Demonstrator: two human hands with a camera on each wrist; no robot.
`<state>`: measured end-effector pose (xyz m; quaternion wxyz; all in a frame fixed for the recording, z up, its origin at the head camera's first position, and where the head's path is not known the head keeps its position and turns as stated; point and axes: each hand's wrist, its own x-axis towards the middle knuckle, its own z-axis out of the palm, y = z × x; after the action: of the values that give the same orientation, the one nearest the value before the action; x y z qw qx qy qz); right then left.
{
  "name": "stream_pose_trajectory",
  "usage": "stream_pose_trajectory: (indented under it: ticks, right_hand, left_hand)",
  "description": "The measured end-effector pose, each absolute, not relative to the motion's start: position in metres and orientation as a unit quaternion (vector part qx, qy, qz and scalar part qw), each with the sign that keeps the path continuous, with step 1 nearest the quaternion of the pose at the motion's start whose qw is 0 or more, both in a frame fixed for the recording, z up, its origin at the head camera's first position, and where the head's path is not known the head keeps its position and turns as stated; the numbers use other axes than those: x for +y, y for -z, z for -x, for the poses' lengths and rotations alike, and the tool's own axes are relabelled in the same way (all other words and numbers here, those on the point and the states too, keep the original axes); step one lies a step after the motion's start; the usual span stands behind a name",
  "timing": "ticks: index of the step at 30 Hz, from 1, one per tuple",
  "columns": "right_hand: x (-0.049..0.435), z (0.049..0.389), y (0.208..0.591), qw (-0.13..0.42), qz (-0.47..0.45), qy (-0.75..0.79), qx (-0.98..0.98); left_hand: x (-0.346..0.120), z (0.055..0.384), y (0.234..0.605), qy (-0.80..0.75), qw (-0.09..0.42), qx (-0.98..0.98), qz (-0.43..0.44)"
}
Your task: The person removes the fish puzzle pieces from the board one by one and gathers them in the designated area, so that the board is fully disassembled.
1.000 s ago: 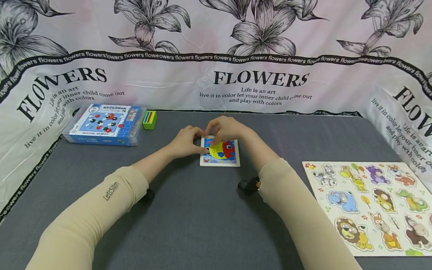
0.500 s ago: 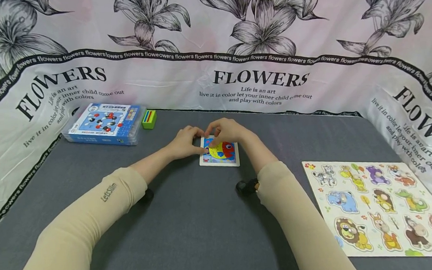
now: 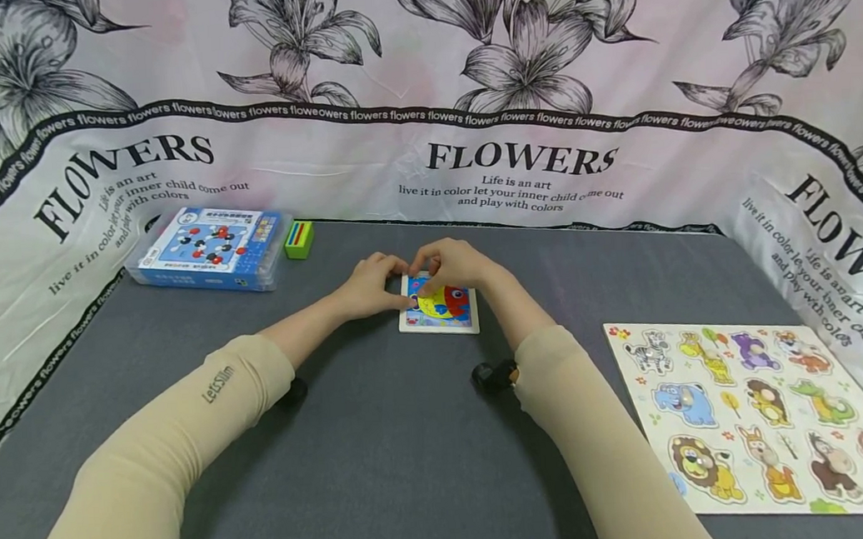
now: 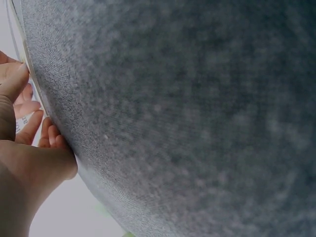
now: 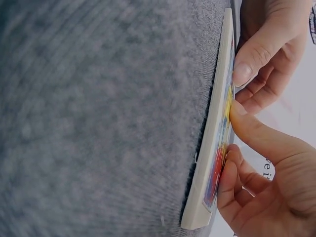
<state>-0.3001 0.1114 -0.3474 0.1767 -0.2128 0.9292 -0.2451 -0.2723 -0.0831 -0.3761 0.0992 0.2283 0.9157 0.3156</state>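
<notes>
A small square fish puzzle [image 3: 445, 306] lies flat on the grey table, a red and yellow fish on a blue ground inside a pale frame. My left hand [image 3: 368, 286] holds its left side, thumb at the edge and bent fingers by the far left corner. My right hand [image 3: 457, 266] curls over the far part of the puzzle. In the right wrist view, the right thumb [image 5: 261, 133] presses the yellow part of the fish puzzle [image 5: 217, 168], its other fingers curled close to the picture. The left wrist view hides most of the puzzle behind the hands.
A large animal puzzle board [image 3: 768, 413] lies at the right. At the back left stand a blue boxed set [image 3: 208, 250] with a molecule picture and a small green block [image 3: 299, 239] with coloured stripes. A flower-printed cloth [image 3: 364, 166] hangs behind the table [image 3: 384, 456].
The right wrist and forearm have dropped slightly toward the near side. Both hands stay at the same places on the fish puzzle, which has not visibly moved.
</notes>
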Motion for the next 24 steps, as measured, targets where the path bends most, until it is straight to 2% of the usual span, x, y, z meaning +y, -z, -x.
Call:
stream_pose_trajectory:
  ticks: [24]
  right_hand:
    - [0.1050,0.2968,0.3463,0.170,0.197,0.258,0.930]
  left_hand:
    - [-0.0765,0.2717,0.3762,-0.283,0.093,0.934,-0.197]
